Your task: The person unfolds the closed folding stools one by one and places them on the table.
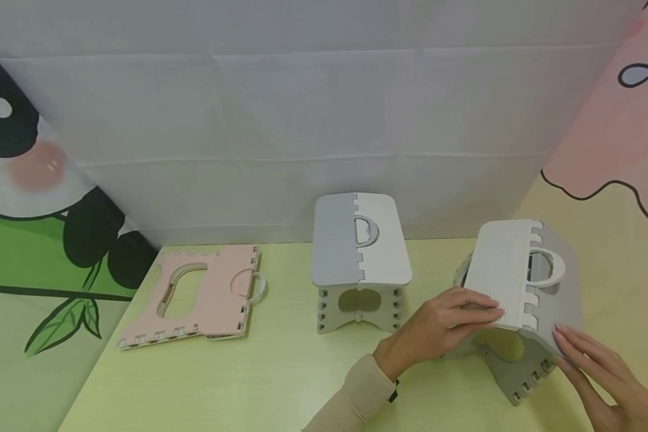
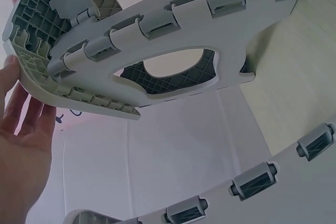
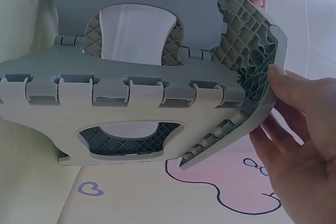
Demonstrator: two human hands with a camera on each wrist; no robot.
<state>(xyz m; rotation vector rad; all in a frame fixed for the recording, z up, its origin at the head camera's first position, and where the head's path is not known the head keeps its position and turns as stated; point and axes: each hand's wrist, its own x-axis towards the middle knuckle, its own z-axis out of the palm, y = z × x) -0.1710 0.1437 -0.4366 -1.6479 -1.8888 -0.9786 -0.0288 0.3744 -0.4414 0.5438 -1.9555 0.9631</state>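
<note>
Fingers of left hand [image 1: 437, 324] and right hand [image 1: 626, 390] both curled, pinching the near seat edge of a white-and-gray folding stool [image 1: 499, 264]: left on white half, right on gray. Stool sits between and beyond the fingertips, seat bent along its hinge. Wrist views add thumbs at the rim plus ribbed underside [image 3: 236, 30]; only head view gives its loop handle [image 1: 560, 267] and, far left of the left fingers, a flat pink stool [image 1: 221, 288]. Upright gray-white stool [image 1: 335, 240] nearer those fingers.
</note>
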